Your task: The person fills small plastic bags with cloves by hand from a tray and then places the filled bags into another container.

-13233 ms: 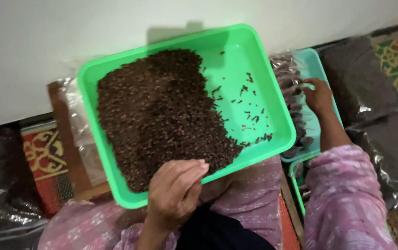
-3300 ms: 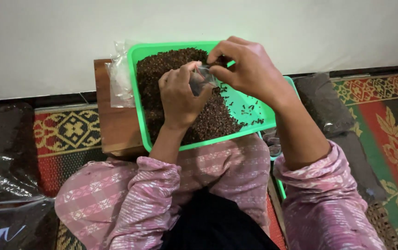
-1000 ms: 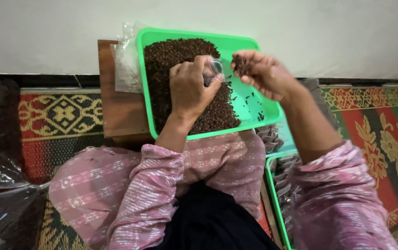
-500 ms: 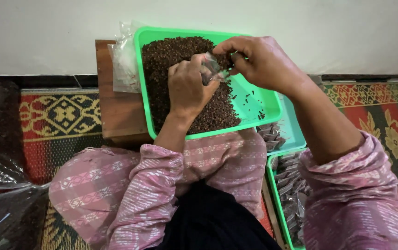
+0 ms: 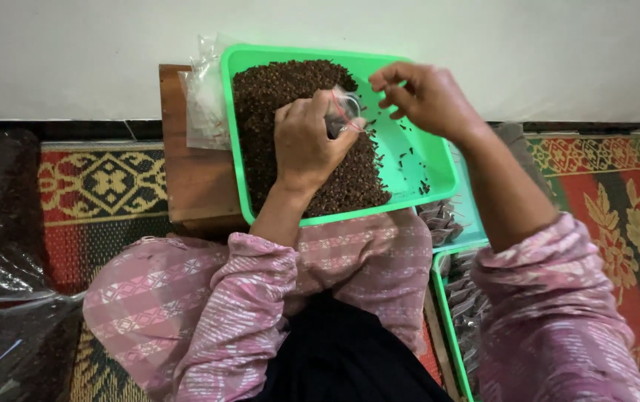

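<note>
So the bright green rectangular plastic tray (image 5: 430,167) sits on the person's lap with its far edge over a low brown wooden stand (image 5: 193,179), and its left side is packed with a heap of dark brown dried cloves (image 5: 283,119), while a few loose ones are scattered over the bare right side. The left hand (image 5: 306,145) rests on the heap, fingers curled shut around a small clear plastic pouch (image 5: 342,112) that looks crinkly and see-through, its open mouth facing the other hand; can't tell how much is inside it. The right hand (image 5: 428,97) hovers just beside that mouth above the tray, fingertips pinched together, though whether they've got cloves in them I can't make out. A stack of empty clear plastic bags (image 5: 205,100) lies against the tray's left rim. Down at the right, a pale teal tray (image 5: 472,223) and another green tray (image 5: 448,327) hold filled little packets (image 5: 439,219).
</note>
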